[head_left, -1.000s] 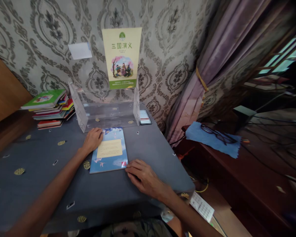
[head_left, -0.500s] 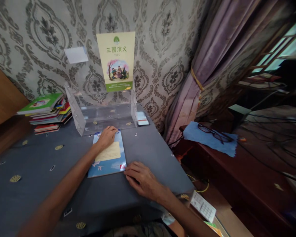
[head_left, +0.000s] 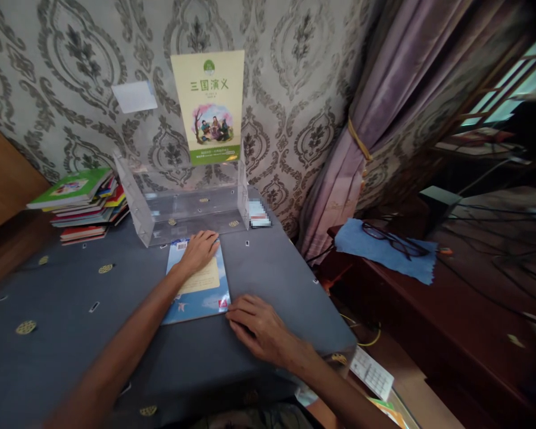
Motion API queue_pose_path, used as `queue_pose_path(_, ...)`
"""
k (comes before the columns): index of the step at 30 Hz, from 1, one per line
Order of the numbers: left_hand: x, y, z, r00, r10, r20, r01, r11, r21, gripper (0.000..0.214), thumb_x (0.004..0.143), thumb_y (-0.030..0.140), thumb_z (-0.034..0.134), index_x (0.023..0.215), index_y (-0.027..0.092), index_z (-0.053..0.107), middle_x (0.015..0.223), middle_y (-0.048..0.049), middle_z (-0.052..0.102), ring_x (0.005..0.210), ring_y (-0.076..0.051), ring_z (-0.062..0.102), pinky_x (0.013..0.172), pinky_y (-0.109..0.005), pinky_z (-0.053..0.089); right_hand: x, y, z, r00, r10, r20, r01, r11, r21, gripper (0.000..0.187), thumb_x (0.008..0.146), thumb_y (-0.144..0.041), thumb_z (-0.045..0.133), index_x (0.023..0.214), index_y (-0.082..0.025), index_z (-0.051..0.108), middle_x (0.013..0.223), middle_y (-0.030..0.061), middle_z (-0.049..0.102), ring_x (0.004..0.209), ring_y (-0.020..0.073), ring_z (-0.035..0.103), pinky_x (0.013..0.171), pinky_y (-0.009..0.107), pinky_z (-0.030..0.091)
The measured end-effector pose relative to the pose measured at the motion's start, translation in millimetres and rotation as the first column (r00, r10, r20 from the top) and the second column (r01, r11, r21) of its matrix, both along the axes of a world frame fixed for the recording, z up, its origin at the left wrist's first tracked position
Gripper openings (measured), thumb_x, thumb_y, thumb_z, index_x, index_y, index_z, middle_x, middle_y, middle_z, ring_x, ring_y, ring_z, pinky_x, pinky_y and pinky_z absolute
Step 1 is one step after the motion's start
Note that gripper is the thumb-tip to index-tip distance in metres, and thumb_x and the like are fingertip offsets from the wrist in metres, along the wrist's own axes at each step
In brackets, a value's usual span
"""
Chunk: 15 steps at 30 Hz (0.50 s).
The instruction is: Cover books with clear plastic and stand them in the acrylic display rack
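Head view: cream-and-green book [head_left: 211,107] was seen propped up at the clear rack [head_left: 136,205]; blue book [head_left: 203,280] was left flat just in front of the rack.
Left hand [head_left: 200,251] was laid flat across the blue book's rack-side end; right hand [head_left: 256,325] was loosely curled at its right corner away from the rack, pinch or mere touch could not be told. Versus a second earlier, left hand had been shifted from the book's edge onto its cover; right hand was little changed.
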<state>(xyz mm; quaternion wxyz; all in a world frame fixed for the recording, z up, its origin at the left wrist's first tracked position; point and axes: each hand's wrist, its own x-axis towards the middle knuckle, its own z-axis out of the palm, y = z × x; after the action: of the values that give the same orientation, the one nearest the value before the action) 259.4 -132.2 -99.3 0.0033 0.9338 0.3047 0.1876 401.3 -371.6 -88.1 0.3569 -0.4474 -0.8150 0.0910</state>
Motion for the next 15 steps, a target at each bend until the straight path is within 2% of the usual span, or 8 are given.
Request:
queue_pose_path(7,6.6,1.6,3.4,1.000,0.029,0.003,-0.028,1.000,-0.014,0.034,0.102,0.029,0.040,0.119,0.018,0.067,0.119,-0.0116,0.067,0.109,-0.027,0.057,0.093,-0.043,0.045,0.2,-0.5,-0.7,1.000,-0.004,0.003,0.004,1.000,-0.001,0.015,0.099,-0.017,0.052,0.101,-0.019,0.066,0.094,0.0070,0.071,0.092,0.0197,0.063,0.083,0.035,0.053)
queue_pose_path(15,-7.9,-1.7,5.7,0.998,-0.057,0.001,0.057,0.998,-0.035,0.039,0.102,0.029,0.039,0.132,0.019,0.063,0.133,-0.0110,0.064,0.118,-0.027,0.057,0.100,-0.046,0.046,-0.1,-0.1,-1.9,1.000,-0.019,0.022,0.019,1.000,0.004,0.016,0.100,-0.016,0.051,0.100,-0.019,0.067,0.095,0.0066,0.072,0.092,0.0190,0.064,0.085,0.035,0.052)
